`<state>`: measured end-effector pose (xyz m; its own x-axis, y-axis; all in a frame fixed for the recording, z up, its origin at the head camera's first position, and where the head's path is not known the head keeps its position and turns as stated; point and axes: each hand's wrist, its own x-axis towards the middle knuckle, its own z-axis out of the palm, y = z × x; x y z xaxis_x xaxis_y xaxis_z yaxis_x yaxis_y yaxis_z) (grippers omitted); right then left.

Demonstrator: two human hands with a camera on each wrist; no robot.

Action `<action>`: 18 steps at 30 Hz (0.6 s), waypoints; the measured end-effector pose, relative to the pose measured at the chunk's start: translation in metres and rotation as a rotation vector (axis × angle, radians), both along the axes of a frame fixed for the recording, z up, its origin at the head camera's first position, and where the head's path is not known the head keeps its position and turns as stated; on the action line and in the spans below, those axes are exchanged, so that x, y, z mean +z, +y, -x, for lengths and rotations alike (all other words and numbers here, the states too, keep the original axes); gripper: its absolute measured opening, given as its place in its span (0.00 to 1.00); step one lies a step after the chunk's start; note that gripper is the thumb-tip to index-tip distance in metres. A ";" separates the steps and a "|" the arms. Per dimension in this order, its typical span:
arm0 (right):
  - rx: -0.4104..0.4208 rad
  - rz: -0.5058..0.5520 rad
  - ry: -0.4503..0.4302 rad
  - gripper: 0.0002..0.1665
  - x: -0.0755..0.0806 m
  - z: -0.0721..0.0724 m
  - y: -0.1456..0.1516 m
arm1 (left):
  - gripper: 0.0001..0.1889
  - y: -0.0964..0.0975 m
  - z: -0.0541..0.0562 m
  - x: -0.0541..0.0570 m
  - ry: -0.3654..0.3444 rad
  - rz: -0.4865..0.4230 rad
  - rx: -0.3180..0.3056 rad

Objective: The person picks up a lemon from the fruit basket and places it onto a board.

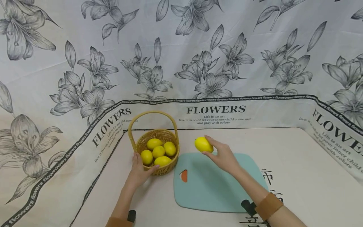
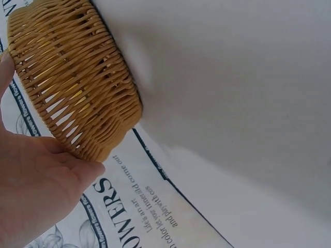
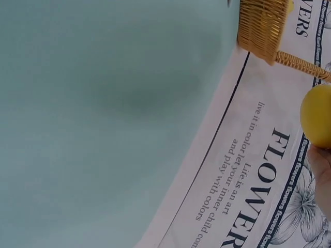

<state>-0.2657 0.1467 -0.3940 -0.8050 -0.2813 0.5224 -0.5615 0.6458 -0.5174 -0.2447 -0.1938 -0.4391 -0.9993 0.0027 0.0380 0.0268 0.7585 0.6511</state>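
Observation:
My right hand [image 1: 225, 156] pinches a yellow lemon [image 1: 203, 144] between thumb and fingers, held up over the far edge of the light blue cutting board [image 1: 218, 189]. In the right wrist view the same lemon [image 3: 316, 116] shows at the right edge. My left hand [image 1: 139, 171] grips the woven wicker basket [image 1: 163, 170] by its near left side, thumb at the front rim. Several lemons [image 1: 158, 152] lie inside the basket, and its tall handle [image 1: 153, 112] arches over them. The left wrist view shows the fingers against the basket's woven wall [image 2: 77, 77].
The white table [image 1: 153, 201] carries the board and, to its left, the basket. An orange patch [image 1: 184, 176] shows through the board's handle hole. Black characters [image 1: 266, 176] mark the tabletop at the right. A flower-printed cloth [image 1: 215, 110] hangs behind and at both sides.

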 end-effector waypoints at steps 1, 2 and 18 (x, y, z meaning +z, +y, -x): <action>-0.010 -0.002 0.001 0.40 -0.001 -0.001 0.005 | 0.62 0.000 0.000 0.000 0.001 -0.001 0.000; -0.019 -0.002 0.001 0.40 -0.003 -0.001 0.009 | 0.62 0.001 0.000 0.000 -0.005 -0.001 0.000; -0.076 -0.049 -0.039 0.39 -0.029 -0.029 0.055 | 0.63 0.000 0.002 -0.001 -0.021 -0.004 0.002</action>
